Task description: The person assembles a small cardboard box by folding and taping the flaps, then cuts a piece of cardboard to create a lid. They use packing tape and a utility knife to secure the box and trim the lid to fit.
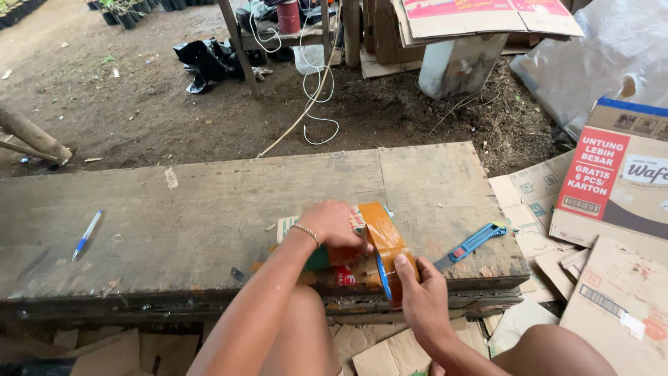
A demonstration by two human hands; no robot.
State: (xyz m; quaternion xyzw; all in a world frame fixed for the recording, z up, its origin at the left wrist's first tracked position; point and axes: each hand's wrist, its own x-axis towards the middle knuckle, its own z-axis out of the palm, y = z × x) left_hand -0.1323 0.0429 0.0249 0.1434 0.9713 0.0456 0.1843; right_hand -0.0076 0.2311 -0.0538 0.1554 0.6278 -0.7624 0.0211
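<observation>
A weathered wooden tabletop [209,202] stands on a dirt floor [139,104], with printed cardboard boxes [616,181] and flattened cartons heaped at its right side. At the near edge of the tabletop, a person seated with bare knees presses a small printed cardboard packet [327,261] flat under the left hand [332,224], fingers spread over its top and a thin bracelet at the wrist. The right hand [421,292] grips a roll of brown packing tape [393,278] at the tabletop's edge, thumb on the roll, and a strip of tape [379,226] runs from it up across the packet to the left hand. Just right of the roll lies a blue utility knife [473,244], blade pointing toward the right hand. Well apart, near the tabletop's left end, a blue pen [87,233] lies by itself.
</observation>
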